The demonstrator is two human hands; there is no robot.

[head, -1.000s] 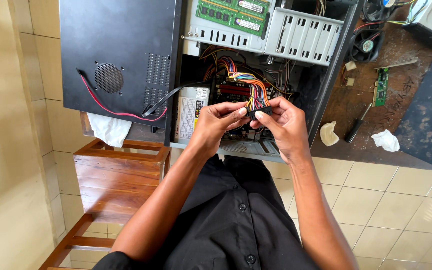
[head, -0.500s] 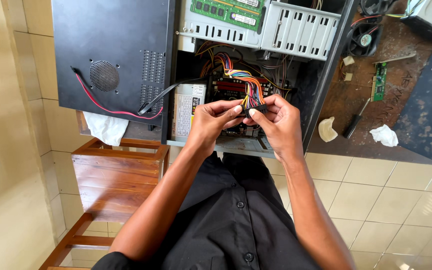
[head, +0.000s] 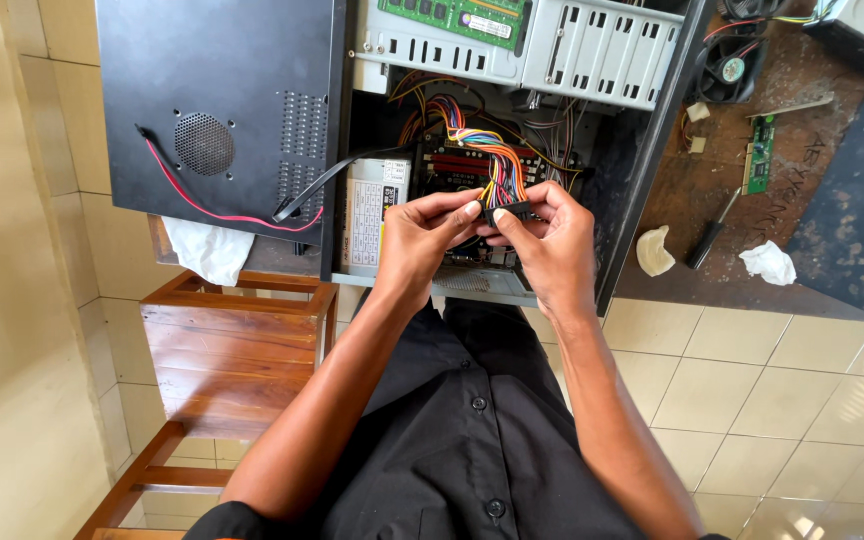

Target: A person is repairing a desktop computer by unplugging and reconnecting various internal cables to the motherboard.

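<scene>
An open computer case (head: 652,150) lies on the table in front of me. My left hand (head: 422,240) and my right hand (head: 552,245) meet over its lower part, both pinching a black power connector (head: 508,212). A bundle of coloured wires (head: 487,150) runs from the connector up into the case. A grey power supply (head: 372,210) with a white label sits just left of my left hand. The motherboard under my hands is mostly hidden.
The black side panel (head: 217,100) with a red cable lies left of the case, a white cloth (head: 210,250) below it. On the brown table to the right are a screwdriver (head: 710,235), a green card (head: 758,155), a fan (head: 730,68) and crumpled paper (head: 770,262). A wooden chair (head: 222,360) stands lower left.
Both hands have stayed together on the connector and wires, shifting slightly; the camera view has drifted so the case sits a little higher and to the right.
</scene>
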